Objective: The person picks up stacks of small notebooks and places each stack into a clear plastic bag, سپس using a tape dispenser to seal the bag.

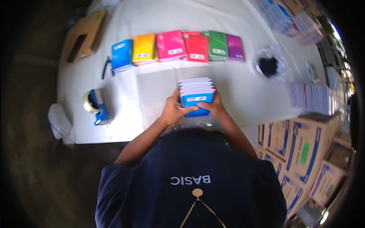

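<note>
Between my two hands is a stack of small spiral notebooks (197,89), a blue cover on top and white page edges showing behind it. My left hand (175,110) grips the stack's left side, thumb lying across the blue cover. On the right side, my right hand (213,106) is closed round the stack, its thumb also on the cover. The fingers underneath are hidden. Beyond them a row of notebook piles crosses the table: blue (121,55), yellow (143,47), pink (171,45), red (197,48), green (218,45) and purple (235,47).
A blue tape dispenser (100,110) stands at the left of the white table (152,110). A dark pen-like tool (105,68) lies beside the blue pile. Clear plastic wrap (279,57) is at the right, near stacked notebooks (313,98). Cardboard boxes (308,148) stand right of me.
</note>
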{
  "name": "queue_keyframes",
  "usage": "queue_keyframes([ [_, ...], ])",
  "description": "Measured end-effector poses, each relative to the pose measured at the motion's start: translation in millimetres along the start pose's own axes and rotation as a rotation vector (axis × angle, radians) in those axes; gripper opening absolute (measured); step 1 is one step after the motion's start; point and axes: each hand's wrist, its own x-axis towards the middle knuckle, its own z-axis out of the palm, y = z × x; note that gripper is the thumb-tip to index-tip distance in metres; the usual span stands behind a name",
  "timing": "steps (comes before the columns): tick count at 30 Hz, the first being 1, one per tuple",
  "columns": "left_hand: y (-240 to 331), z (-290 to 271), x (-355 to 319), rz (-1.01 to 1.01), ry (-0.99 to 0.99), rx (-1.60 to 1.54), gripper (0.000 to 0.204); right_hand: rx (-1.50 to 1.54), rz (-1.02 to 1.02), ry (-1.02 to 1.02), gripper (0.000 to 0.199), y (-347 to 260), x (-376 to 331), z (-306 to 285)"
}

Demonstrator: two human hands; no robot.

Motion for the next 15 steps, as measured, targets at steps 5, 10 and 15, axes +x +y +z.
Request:
queue_keyframes([
  [5, 3, -123, 75, 0.146, 0.188, 0.841, 0.061, 0.408, 0.246, 0.043, 0.053, -27, 8, 26],
  [10, -28, -239, 66, 0.151, 0.288, 1.532, 0.060, 0.489, 0.452, 0.020, 0.049, -25, 14, 48],
  [15, 60, -203, 19, 0.209, 0.430, 0.112, 0.017, 0.439, 0.481, -0.073, 0.054, -20, 12, 37],
])
